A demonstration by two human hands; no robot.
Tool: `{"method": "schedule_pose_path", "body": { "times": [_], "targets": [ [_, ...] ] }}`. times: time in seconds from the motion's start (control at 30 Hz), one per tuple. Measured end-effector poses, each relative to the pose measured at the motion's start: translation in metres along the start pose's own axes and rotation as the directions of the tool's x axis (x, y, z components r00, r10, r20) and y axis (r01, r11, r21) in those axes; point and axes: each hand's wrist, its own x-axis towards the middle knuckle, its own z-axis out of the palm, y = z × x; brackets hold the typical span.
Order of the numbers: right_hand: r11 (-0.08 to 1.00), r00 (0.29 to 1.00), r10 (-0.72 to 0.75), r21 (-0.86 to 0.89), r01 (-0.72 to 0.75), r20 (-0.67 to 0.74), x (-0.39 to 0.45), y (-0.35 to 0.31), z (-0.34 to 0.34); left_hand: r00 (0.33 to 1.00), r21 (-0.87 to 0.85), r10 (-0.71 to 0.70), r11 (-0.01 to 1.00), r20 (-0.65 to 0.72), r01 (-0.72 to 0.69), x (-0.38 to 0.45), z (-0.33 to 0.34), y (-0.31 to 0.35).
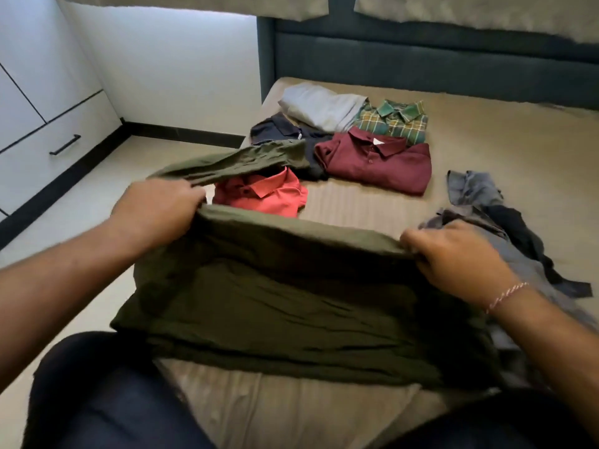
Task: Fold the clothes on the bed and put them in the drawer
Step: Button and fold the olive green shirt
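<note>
In the head view, five folded garments are counted on the bed near the dark headboard: a grey garment, a green plaid shirt, a navy shirt, a maroon polo shirt and a coral polo shirt. One loose heap of grey and dark clothes is seen at the right. One olive-green shirt is spread across the near part of the bed, its far edge lifted. That edge is gripped at the left corner by the left hand and at the right corner by the right hand, fingers curled over the cloth, both arms extended forward. One sleeve trails over the coral polo. A thread bracelet is worn on the right wrist. One closed drawer with a black handle is seen in the white cabinet at the left.
</note>
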Motion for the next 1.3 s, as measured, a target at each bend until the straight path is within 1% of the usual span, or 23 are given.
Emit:
{"method": "schedule_pose_path", "body": {
  "times": [0.07, 0.13, 0.2, 0.23, 0.27, 0.3, 0.33, 0.37, 0.43, 0.47, 0.5, 0.53, 0.57, 0.6, 0.67, 0.7, 0.73, 0.8, 0.9, 0.97, 1.07, 1.2, 1.3],
  "targets": [
    [0.997, 0.988, -0.07, -0.033, 0.075, 0.138, -0.033, -0.03, 0.003, 0.996, -0.012, 0.034, 0.999, 0.077, -0.033, -0.042, 0.022, 0.01],
    [0.995, 0.929, -0.073, -0.037, 0.093, 0.362, -0.053, -0.055, 0.011, 0.975, -0.036, -0.015, 0.999, 0.22, 0.024, -0.07, 0.045, 0.021],
    [0.998, 0.79, -0.049, 0.003, 0.059, 0.611, -0.06, -0.074, 0.013, 0.929, -0.076, -0.059, 0.993, 0.366, 0.092, -0.09, 0.06, 0.033],
    [0.999, 0.716, -0.041, 0.015, 0.042, 0.697, -0.061, -0.079, 0.011, 0.909, -0.099, -0.069, 0.988, 0.411, 0.12, -0.096, 0.065, 0.038],
    [0.999, 0.675, -0.04, 0.028, 0.029, 0.737, -0.059, -0.081, 0.009, 0.893, -0.114, -0.074, 0.984, 0.444, 0.138, -0.101, 0.068, 0.042],
    [0.999, 0.678, -0.031, 0.03, 0.014, 0.735, -0.058, -0.082, 0.005, 0.892, -0.116, -0.076, 0.983, 0.446, 0.141, -0.104, 0.065, 0.047],
    [0.999, 0.729, -0.023, 0.039, -0.005, 0.685, -0.055, -0.083, 0.001, 0.908, -0.104, -0.084, 0.985, 0.41, 0.138, -0.106, 0.061, 0.051],
    [0.999, 0.81, -0.006, 0.047, -0.027, 0.587, -0.05, -0.087, -0.002, 0.947, -0.108, -0.095, 0.985, 0.308, 0.134, -0.106, 0.054, 0.057],
    [0.985, 0.957, 0.071, 0.131, -0.112, 0.282, -0.032, -0.104, -0.001, 0.995, -0.26, -0.096, 0.961, -0.009, 0.09, -0.099, 0.038, 0.079],
    [0.964, 0.983, 0.129, 0.215, -0.156, 0.133, -0.019, -0.116, 0.005, 0.983, -0.375, -0.091, 0.927, -0.162, 0.024, -0.092, 0.033, 0.097],
    [0.94, 0.981, 0.189, 0.283, -0.191, 0.037, -0.006, -0.129, 0.015, 0.961, -0.484, -0.076, 0.872, -0.267, -0.065, -0.081, 0.028, 0.118],
    [0.925, 0.973, 0.229, 0.307, -0.223, 0.015, 0.007, -0.142, 0.026, 0.952, -0.579, -0.055, 0.803, -0.302, -0.137, -0.068, 0.026, 0.142],
    [0.922, 0.969, 0.241, 0.298, -0.248, 0.062, 0.017, -0.152, 0.041, 0.959, -0.645, -0.017, 0.743, -0.284, -0.178, -0.056, 0.025, 0.165],
    [0.923, 0.958, 0.23, 0.274, -0.271, 0.172, 0.024, -0.16, 0.056, 0.971, -0.667, 0.039, 0.72, -0.237, -0.192, -0.045, 0.029, 0.186],
    [0.929, 0.898, 0.219, 0.2, -0.311, 0.381, 0.017, -0.159, 0.084, 0.99, -0.617, 0.136, 0.775, -0.047, -0.136, -0.034, 0.055, 0.209],
    [0.925, 0.873, 0.238, 0.174, -0.337, 0.425, 0.008, -0.149, 0.095, 0.987, -0.56, 0.151, 0.823, 0.059, -0.092, -0.034, 0.072, 0.209],
    [0.919, 0.86, 0.266, 0.155, -0.363, 0.437, -0.003, -0.136, 0.106, 0.983, -0.516, 0.128, 0.855, 0.13, -0.043, -0.037, 0.092, 0.203],
    [0.902, 0.838, 0.33, 0.116, -0.416, 0.436, -0.02, -0.108, 0.117, 0.985, -0.455, 0.041, 0.89, 0.169, 0.041, -0.045, 0.12, 0.184],
    [0.829, 0.774, 0.401, 0.166, -0.535, 0.49, -0.03, -0.075, 0.121, 0.985, -0.382, -0.04, 0.919, 0.166, 0.102, -0.05, 0.133, 0.159],
    [0.809, 0.755, 0.414, 0.174, -0.562, 0.509, -0.03, -0.063, 0.123, 0.98, -0.362, -0.104, 0.919, 0.17, 0.16, -0.046, 0.136, 0.146],
    [0.813, 0.739, 0.477, 0.08, -0.577, 0.476, -0.03, -0.055, 0.128, 0.972, -0.369, -0.188, 0.901, 0.143, 0.228, -0.046, 0.146, 0.129],
    [0.755, 0.667, 0.6, -0.036, -0.655, 0.441, -0.028, -0.042, 0.126, 0.968, -0.375, -0.214, 0.893, 0.134, 0.25, -0.044, 0.151, 0.128],
    [0.779, 0.695, 0.584, -0.05, -0.625, 0.419, -0.017, -0.036, 0.121, 0.944, -0.375, -0.244, 0.872, 0.223, 0.314, -0.036, 0.133, 0.139]
  ]
}}
